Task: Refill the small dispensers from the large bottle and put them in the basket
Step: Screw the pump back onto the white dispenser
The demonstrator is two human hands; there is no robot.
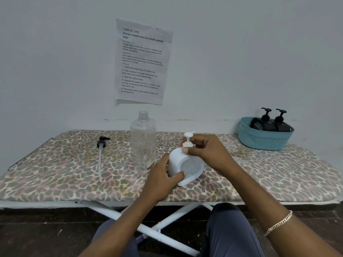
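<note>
The white dispenser [185, 164] is held near the table's front edge, body clasped by the left hand [163, 179], long axis tilted. Its pump collar is pinched by the right hand [206, 151] directly above. The basket [265, 138] lies well apart on the right-hand side.

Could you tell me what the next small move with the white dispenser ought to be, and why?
Probably finish twisting the pump collar tight. The right hand pinches the collar of the white dispenser while the left hand steadies its body on the board. The large bottle stands open and looks nearly empty, and two black dispensers already sit in the basket, so this one likely goes there next.
</note>
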